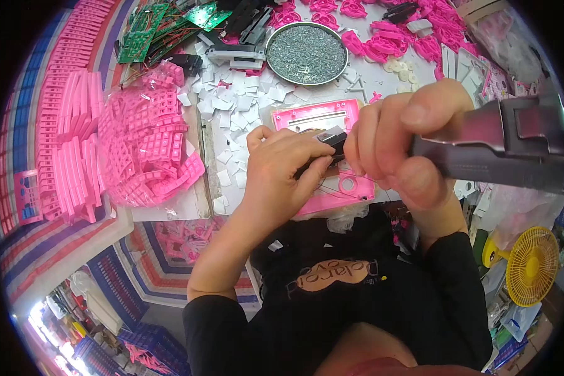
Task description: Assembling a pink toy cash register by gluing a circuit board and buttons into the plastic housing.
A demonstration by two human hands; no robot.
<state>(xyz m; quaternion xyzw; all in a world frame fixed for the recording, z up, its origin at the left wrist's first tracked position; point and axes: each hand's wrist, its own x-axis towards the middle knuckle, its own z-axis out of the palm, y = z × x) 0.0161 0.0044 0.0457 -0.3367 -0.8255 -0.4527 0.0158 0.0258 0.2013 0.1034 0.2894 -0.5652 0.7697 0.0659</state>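
A pink plastic housing (316,202) lies on the table in front of me, with a round ring and thin dark wires in its near part. My left hand (281,164) is over it, thumb and fingers closed on a small black plastic part (336,141). Close beside that part is my right hand (402,138), raised toward the camera. Its fingers wrap round a dark grey hand tool (498,166) with a shiny metal section, which points off to the right. The tool is large and blurred, so its exact kind does not show. The fingers partly hide the black part.
A round tray of small screws (307,30) stands beyond the housing. White paper-like squares (235,106) are scattered left of it. Bagged pink keypad-like parts (145,144) lie farther left, green circuit boards (145,34) behind. Pink pieces (388,41) fill the back. A yellow fan (532,266) is at right.
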